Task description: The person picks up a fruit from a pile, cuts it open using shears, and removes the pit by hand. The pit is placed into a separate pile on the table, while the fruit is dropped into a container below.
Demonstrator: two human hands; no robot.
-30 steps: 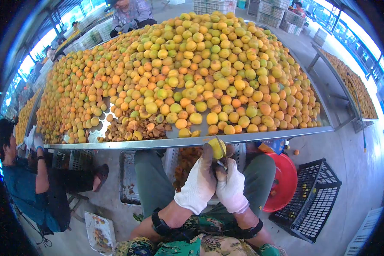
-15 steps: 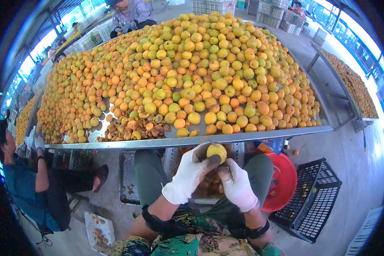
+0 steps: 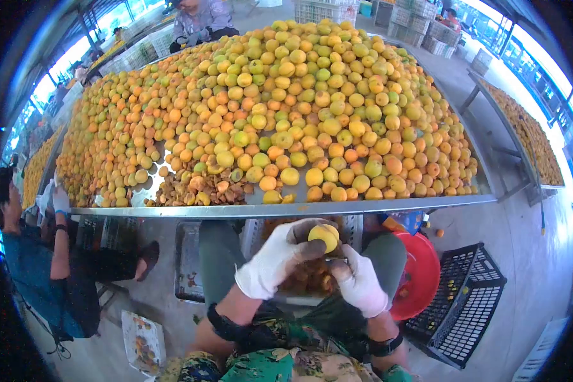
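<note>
One fruit [image 3: 323, 239] pinched by left hand [image 3: 275, 256]; right hand [image 3: 363, 284], fingers half-curled, contents unclear. Apparent step: in-hand working; next needs steady grip.

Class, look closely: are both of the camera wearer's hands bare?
No, the left hand and the right hand are both covered by white gloves.
</note>
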